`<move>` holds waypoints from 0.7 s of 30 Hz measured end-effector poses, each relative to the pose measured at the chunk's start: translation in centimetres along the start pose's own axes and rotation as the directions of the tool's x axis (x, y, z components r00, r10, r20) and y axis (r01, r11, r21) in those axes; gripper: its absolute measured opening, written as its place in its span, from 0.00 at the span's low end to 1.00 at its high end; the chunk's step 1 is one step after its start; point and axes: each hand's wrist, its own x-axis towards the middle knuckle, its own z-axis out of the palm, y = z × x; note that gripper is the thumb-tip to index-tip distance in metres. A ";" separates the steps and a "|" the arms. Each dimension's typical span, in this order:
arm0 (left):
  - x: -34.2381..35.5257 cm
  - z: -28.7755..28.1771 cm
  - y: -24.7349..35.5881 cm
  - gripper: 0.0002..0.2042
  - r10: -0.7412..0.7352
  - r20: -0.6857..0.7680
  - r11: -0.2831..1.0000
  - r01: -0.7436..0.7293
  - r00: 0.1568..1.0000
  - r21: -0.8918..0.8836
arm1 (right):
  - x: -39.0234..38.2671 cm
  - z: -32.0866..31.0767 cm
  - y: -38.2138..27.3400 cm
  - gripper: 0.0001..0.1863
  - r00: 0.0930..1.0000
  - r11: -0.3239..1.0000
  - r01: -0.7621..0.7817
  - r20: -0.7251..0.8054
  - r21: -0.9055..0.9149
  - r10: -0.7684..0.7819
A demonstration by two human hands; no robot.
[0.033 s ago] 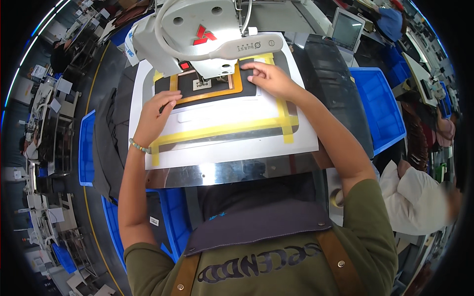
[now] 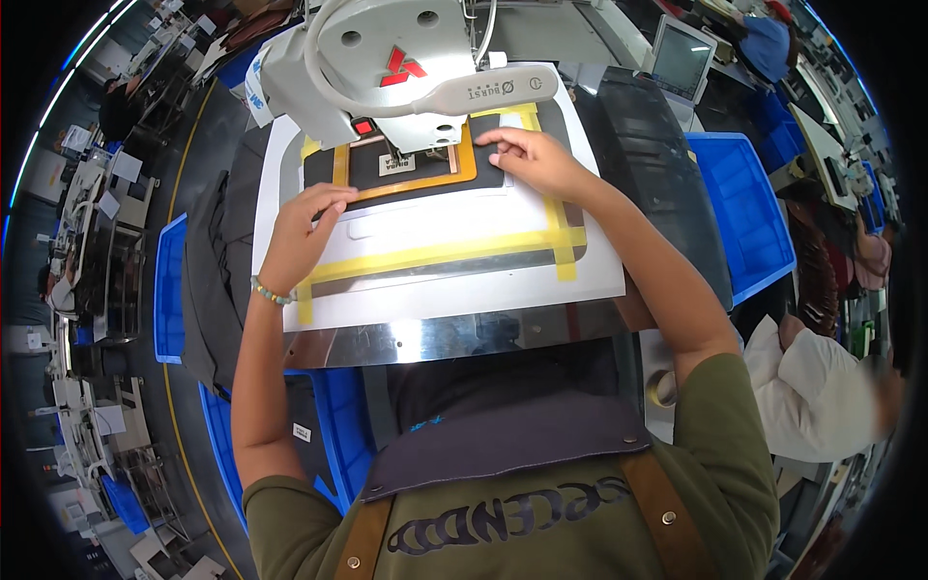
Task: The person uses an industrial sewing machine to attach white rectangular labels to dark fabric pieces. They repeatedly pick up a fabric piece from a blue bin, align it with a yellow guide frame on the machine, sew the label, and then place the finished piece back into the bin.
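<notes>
My left hand [image 2: 304, 232], wearing a beaded bracelet, rests its bent fingers at the lower left corner of an orange frame [image 2: 406, 189], holding nothing visible. My right hand [image 2: 536, 161] is right of the frame over dark material [image 2: 491, 172], fingers apart and loosely curled. Inside the frame a pale label [image 2: 394, 166] lies on dark material, partly hidden by the white sewing machine head [image 2: 382, 68] above it. Beneath these is a white board [image 2: 435, 300] marked out with yellow tape [image 2: 416, 253].
Blue bins [image 2: 737, 217] stand at right, left and below the metal bed [image 2: 454, 343]. Dark cloth [image 2: 208, 290] hangs at left. A screen [image 2: 677, 60] stands back right. Co-workers [image 2: 764, 43] sit at other benches; white cloth [image 2: 793, 406] lies lower right.
My right fingertips have shifted very slightly down and right, and my left fingers a little down. The frame and machine look unchanged.
</notes>
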 end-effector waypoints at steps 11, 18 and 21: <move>-3.2 -4.9 20.7 0.12 0.849 0.081 0.461 -0.808 0.521 0.368 | -2.0 0.1 -1.1 0.14 0.997 0.981 -0.032 0.058 -0.189 0.043; -6.1 -6.0 17.1 0.18 0.904 -0.206 0.424 -0.848 0.375 0.319 | -3.5 -2.7 -1.0 0.13 0.990 0.962 -0.136 -0.080 -0.237 0.120; -6.1 0.4 17.7 0.13 0.622 -0.395 0.774 -0.606 0.676 0.182 | -4.4 -4.7 -1.1 0.08 0.974 0.954 -0.224 -0.067 -0.198 0.215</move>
